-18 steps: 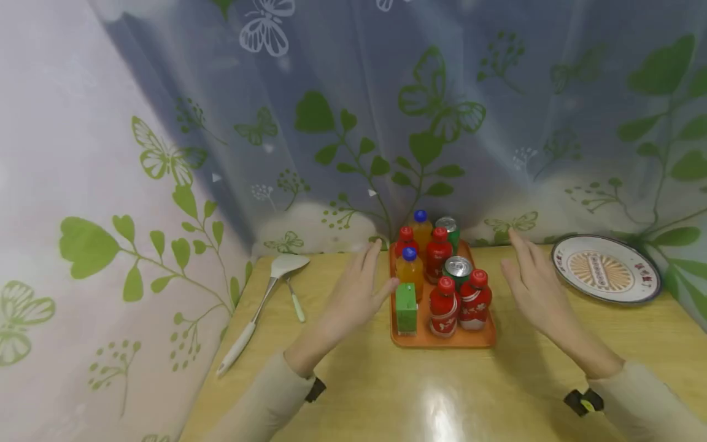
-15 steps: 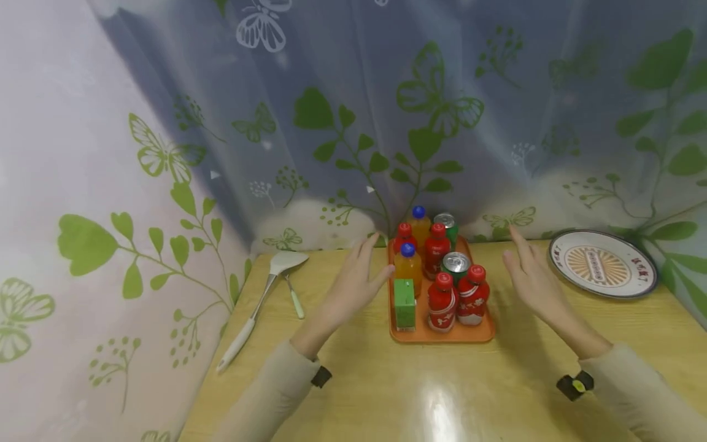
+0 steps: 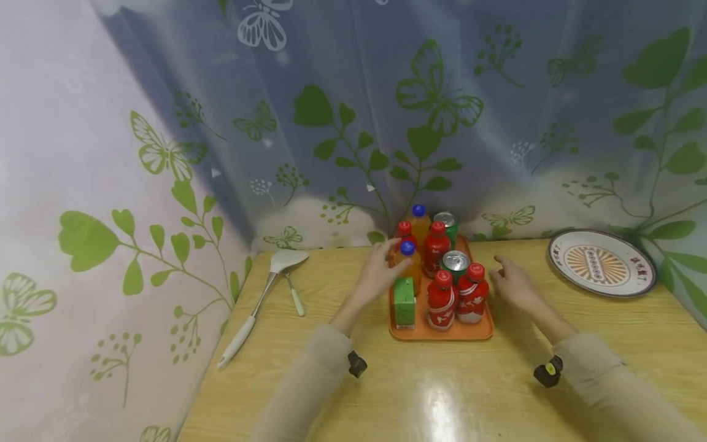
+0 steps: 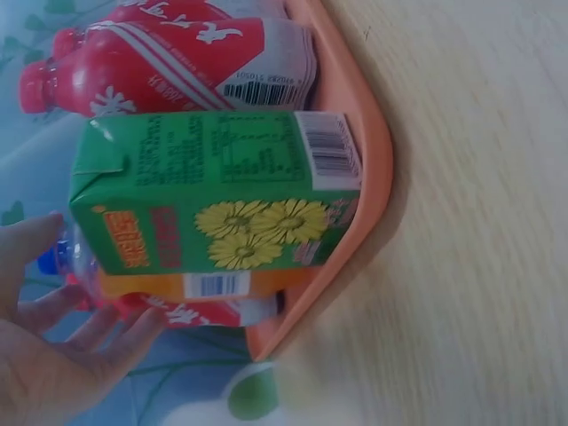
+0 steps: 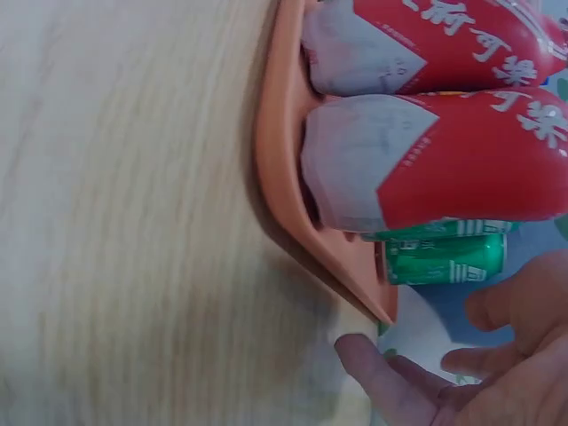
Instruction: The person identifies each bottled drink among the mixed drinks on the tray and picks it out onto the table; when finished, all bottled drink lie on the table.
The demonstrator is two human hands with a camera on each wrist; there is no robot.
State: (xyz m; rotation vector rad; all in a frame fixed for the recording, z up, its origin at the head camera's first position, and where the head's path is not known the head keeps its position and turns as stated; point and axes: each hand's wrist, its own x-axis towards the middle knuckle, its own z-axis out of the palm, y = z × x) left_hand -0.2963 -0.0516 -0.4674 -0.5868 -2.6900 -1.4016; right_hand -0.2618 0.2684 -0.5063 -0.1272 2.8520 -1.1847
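My left hand [image 3: 380, 271] is at the tray's left side, fingers spread and slightly bent around the near blue-capped bottle of orange drink [image 3: 407, 248]. Whether it touches that bottle cannot be told. In the left wrist view a green drink carton [image 4: 204, 191] with yellow flowers stands just in front of these fingers. My right hand [image 3: 515, 284] hovers right of the orange tray [image 3: 442, 335], fingers loosely bent, holding nothing. Two red cola bottles [image 3: 442, 304] stand at the tray's front. Behind them are green cans [image 3: 456, 263], more red bottles [image 3: 437, 248] and another orange drink bottle [image 3: 420, 226].
A white patterned plate [image 3: 602, 264] leans at the back right near the curtain [image 3: 342, 123]. On the left lie a long-handled spatula [image 3: 248, 325] and a small utensil with a pale green handle [image 3: 296, 301]. The wooden table [image 3: 397, 393] extends in front of the tray.
My left hand has moved right, over the tray's left edge to the near orange drink bottle. The right hand has moved left toward the tray, its fingers more bent. The tray's items stay put.
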